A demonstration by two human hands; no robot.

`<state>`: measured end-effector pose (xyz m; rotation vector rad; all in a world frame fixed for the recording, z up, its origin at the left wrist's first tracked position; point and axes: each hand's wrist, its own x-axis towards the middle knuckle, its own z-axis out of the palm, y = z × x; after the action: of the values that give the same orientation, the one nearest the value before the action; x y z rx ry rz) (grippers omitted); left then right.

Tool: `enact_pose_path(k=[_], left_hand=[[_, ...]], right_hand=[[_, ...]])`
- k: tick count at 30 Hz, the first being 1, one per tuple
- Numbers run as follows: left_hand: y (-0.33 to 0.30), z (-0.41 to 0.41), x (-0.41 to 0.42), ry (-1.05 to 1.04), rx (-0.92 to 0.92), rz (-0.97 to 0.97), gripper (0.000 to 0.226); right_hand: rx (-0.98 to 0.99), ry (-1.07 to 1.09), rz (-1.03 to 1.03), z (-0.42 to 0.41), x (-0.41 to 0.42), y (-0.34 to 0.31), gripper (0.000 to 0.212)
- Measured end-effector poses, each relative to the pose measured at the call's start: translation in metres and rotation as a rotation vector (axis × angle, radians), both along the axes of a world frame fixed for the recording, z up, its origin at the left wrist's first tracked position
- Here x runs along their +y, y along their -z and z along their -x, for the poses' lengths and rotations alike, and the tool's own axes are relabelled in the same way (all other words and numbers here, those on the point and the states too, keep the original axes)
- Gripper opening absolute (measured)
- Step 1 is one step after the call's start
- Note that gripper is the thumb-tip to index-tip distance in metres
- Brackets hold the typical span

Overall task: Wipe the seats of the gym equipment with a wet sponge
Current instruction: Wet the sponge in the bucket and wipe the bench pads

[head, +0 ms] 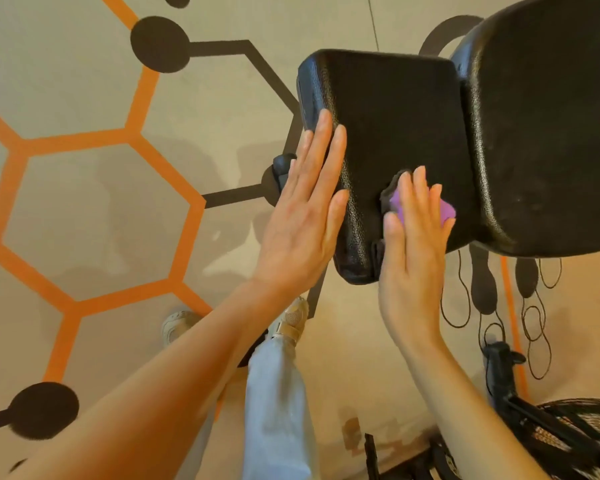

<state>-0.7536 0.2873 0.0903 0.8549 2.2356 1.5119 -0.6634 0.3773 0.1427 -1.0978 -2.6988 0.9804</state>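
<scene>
Seat wiping under way.
Right hand, fingers flat, presses purple sponge onto black seat; left hand, flat and released, braces seat edge.

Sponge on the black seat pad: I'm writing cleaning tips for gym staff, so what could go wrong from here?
The right hand presses the purple sponge with flat fingers rather than gripping it, so it might slip off the seat pad near its lower edge. The left hand only rests on the pad's side, so bracing may be weak. The larger pad could get skipped.

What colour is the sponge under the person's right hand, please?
Purple with a dark underside, on the sponge seen in the head view.
</scene>
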Motion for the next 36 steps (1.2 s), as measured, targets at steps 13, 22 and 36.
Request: enact_pose_path(k=[13, 22, 36], left_hand=[[-0.005, 0.002, -0.006, 0.01, 0.033, 0.06, 0.054], [-0.017, 0.014, -0.015, 0.076, 0.132, 0.214, 0.054], [-0.049, 0.12, 0.025, 0.769, 0.738, 0.386, 0.053]], right_hand=[[-0.02, -0.201, -0.008, -0.018, -0.032, -0.009, 0.048], [0.029, -0.121, -0.105, 0.023, -0.015, 0.003, 0.045], [-0.091, -0.005, -0.239, 0.028, -0.025, 0.001, 0.047]])
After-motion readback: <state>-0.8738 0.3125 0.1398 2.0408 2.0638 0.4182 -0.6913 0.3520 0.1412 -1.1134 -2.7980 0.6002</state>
